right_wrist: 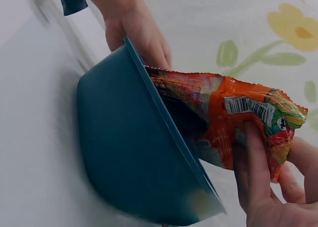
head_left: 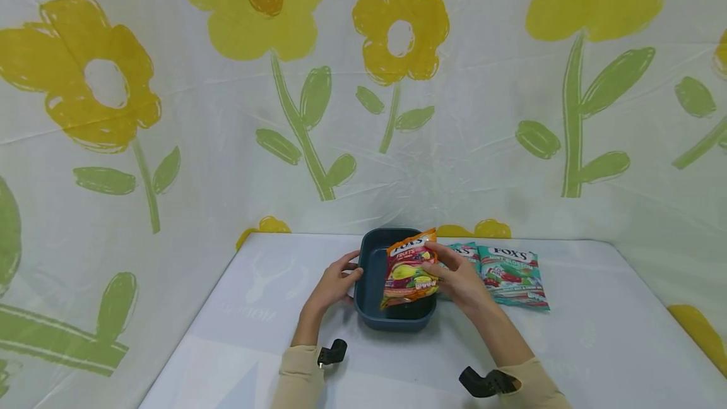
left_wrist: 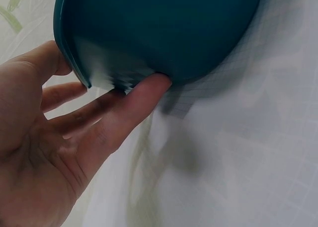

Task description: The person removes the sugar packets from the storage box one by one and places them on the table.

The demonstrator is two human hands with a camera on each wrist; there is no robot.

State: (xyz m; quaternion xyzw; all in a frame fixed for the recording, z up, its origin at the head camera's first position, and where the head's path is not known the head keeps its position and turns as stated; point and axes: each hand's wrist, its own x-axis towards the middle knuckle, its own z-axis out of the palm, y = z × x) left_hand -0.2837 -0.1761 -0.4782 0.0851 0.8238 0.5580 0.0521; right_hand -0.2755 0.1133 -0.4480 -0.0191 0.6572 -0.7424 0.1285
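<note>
A dark teal plastic tub (head_left: pixel 375 317) with rounded corners stands on the white table. My left hand (head_left: pixel 334 283) holds it at the left side, with thumb and fingers against its rim and wall; the left wrist view shows the hand (left_wrist: pixel 74 122) at the tub's edge (left_wrist: pixel 164 33). In my right hand (head_left: pixel 460 276) is an orange and red bag of Fox's fruit candy (head_left: pixel 409 270), gripped at its right side, tilted over the tub's opening. From the right wrist view, the bag's (right_wrist: pixel 218 108) far end reaches past the tub's rim (right_wrist: pixel 166 122), while right fingers (right_wrist: pixel 256 162) press its barcode side.
Two mint-green Fox's candy bags lie right of the tub: one (head_left: pixel 514 273) in full sight, the other (head_left: pixel 467 250) partly behind my right hand. A white sheet (head_left: pixel 466 163) with yellow flowers hangs behind the table (head_left: pixel 272 308).
</note>
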